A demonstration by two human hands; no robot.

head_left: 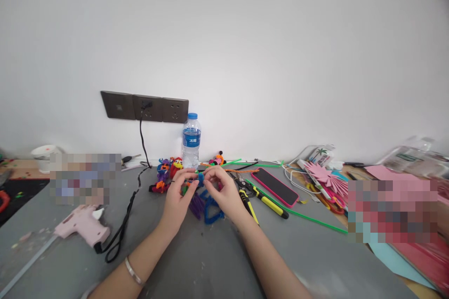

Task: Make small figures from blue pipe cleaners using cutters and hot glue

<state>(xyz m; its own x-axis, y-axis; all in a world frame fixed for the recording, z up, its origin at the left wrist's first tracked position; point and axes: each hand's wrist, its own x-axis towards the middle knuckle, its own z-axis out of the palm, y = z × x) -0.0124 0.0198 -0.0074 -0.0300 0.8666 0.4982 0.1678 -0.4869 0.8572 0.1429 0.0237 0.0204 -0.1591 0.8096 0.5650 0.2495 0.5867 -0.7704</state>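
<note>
My left hand point(178, 196) and my right hand point(224, 191) meet over the grey table point(210, 261), and their fingertips pinch a small blue fuzzy piece point(200, 177) between them. A silver bracelet sits on my left wrist. Under the hands lie a blue pipe-cleaner triangle point(212, 210) and purple pipe-cleaner pieces point(196, 204). Colourful pipe-cleaner figures point(167, 173) stand just beyond my left hand.
A water bottle point(191, 141) stands by the wall under dark wall sockets point(145, 107). A pink glue gun point(84, 226) with a black cord lies at left. Yellow-handled pliers point(259, 196), a pink-cased phone point(275, 187), a green pipe cleaner point(308, 218) and paper crafts point(324, 175) lie at right.
</note>
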